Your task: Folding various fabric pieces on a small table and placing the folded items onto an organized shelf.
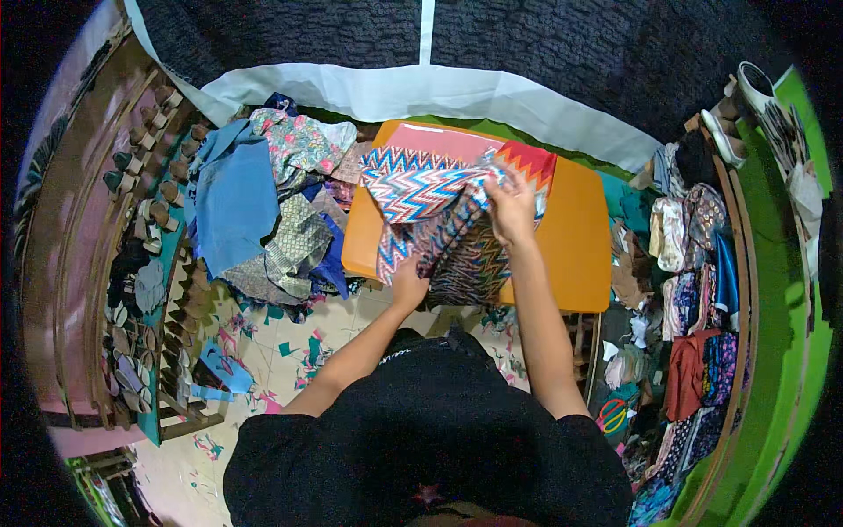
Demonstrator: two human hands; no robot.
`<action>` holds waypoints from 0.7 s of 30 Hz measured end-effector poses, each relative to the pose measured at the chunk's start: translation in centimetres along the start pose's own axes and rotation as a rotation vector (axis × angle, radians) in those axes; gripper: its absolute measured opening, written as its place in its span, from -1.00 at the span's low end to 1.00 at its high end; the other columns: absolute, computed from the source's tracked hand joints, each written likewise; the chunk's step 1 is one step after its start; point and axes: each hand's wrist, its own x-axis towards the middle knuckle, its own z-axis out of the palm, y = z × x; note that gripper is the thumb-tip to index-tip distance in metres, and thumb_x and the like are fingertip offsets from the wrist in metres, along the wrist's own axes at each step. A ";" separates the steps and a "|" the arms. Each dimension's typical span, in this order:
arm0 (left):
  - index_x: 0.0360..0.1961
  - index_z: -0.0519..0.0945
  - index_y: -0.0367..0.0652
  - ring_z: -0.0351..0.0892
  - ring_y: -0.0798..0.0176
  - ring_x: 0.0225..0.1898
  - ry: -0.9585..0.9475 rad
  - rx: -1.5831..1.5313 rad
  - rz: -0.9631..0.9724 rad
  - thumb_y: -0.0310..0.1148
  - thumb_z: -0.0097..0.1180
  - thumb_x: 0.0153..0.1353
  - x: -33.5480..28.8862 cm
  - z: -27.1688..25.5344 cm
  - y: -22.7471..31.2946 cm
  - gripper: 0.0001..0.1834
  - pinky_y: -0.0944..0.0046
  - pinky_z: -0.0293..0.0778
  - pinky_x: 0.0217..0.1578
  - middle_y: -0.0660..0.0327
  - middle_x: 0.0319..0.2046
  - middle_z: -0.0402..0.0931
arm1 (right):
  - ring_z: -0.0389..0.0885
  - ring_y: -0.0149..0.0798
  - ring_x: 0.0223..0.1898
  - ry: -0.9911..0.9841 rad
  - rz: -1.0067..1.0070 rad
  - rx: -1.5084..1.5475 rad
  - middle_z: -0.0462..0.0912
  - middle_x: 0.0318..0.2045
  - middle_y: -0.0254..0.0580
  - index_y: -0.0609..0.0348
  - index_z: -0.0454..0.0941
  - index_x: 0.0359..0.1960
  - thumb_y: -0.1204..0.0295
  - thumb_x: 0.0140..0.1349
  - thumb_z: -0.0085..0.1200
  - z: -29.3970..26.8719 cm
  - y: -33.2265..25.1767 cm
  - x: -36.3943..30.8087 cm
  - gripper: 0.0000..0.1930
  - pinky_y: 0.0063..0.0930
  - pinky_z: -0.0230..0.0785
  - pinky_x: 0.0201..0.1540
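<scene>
A zigzag-patterned cloth (413, 195) in blue, white, red and brown is bunched over an orange tabletop (575, 241). My right hand (512, 206) is closed on a raised fold of it near the middle of the table. At the table's near edge, my left hand (409, 285) grips the cloth's lower left side, with its fingertips partly hidden by the fabric. Some of the cloth drops past the near edge toward me. Red-and-orange zigzag fabric (534, 162) shows just beyond my right hand. Behind the cloth lies a flat pink piece (439, 140).
Left of the table is a heap of clothes, with a blue garment (233, 202) on top. Racks of wooden shoe forms (145, 211) line the left side. Folded fabrics (689, 378) and colourful-handled scissors (612, 415) are at the right. Scraps (312, 351) litter the tiled floor.
</scene>
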 end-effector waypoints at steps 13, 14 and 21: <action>-0.49 0.44 -0.23 0.48 0.14 -0.49 0.155 -0.062 -0.592 -0.61 -0.13 -0.20 5.7 -10.8 -6.6 -0.83 0.19 0.39 -0.49 0.15 -0.59 0.46 | 0.42 -0.41 -0.44 0.185 -0.310 0.005 0.44 -0.37 -0.20 0.21 0.26 -0.19 0.71 -0.03 -0.07 -6.5 -2.6 10.0 -0.68 -0.62 0.31 -0.45; -0.47 0.44 -0.22 0.49 0.19 -0.48 0.068 -0.253 -0.790 -0.59 -0.14 -0.14 6.7 -11.1 -7.8 -0.84 0.18 0.42 -0.52 0.19 -0.57 0.46 | 0.44 -0.39 -0.41 0.165 -0.355 -0.092 0.44 -0.36 -0.18 0.25 0.27 -0.20 0.72 -0.03 -0.07 -6.2 -2.2 10.6 -0.69 -0.61 0.32 -0.40; -0.14 0.40 -0.11 0.29 -0.03 -0.06 -0.142 -1.407 -1.236 -0.06 -0.41 0.09 14.5 -9.0 -8.3 -0.52 -0.27 0.17 -0.13 0.03 -0.10 0.34 | 0.23 -0.10 0.03 -0.322 -0.136 -1.233 0.25 -0.01 0.10 0.27 0.18 0.00 0.50 -0.16 -0.02 -11.9 11.0 14.4 -0.44 -0.37 0.12 0.03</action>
